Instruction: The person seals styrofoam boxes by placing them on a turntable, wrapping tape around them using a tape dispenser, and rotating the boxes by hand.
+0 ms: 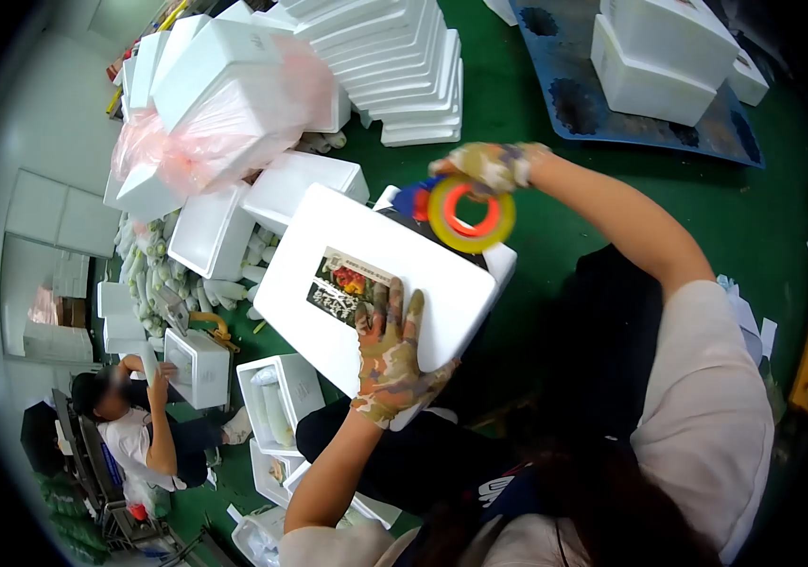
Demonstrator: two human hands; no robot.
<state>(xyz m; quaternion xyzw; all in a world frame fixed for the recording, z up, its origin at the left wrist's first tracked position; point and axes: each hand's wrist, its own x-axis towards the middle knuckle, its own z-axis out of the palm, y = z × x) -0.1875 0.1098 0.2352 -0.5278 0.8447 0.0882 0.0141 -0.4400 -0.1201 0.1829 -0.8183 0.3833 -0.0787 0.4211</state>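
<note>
A white foam box (pixel 304 222) with its lid on lies tilted in front of me, with a printed label (pixel 347 285) on the lid. My left hand (pixel 392 364), in a camouflage glove, presses flat on the lid with its fingers spread, the fingertips over the label's edge. Above the box's far right edge, my right hand (pixel 494 167), gloved alike, grips a blue tape dispenser (pixel 411 201) carrying a yellow tape roll (pixel 443 227) with an orange core. The dispenser is slightly blurred and close to the box; whether tape touches the box I cannot tell.
Stacked foam lids (pixel 413 85) and boxes under pink plastic (pixel 234 132) stand at the far left. Pale wrapped vegetables (pixel 148 279) lie heaped beyond open foam boxes (pixel 281 402). Another person (pixel 139 435) sits at left. A blue pallet (pixel 555 85) bears more boxes.
</note>
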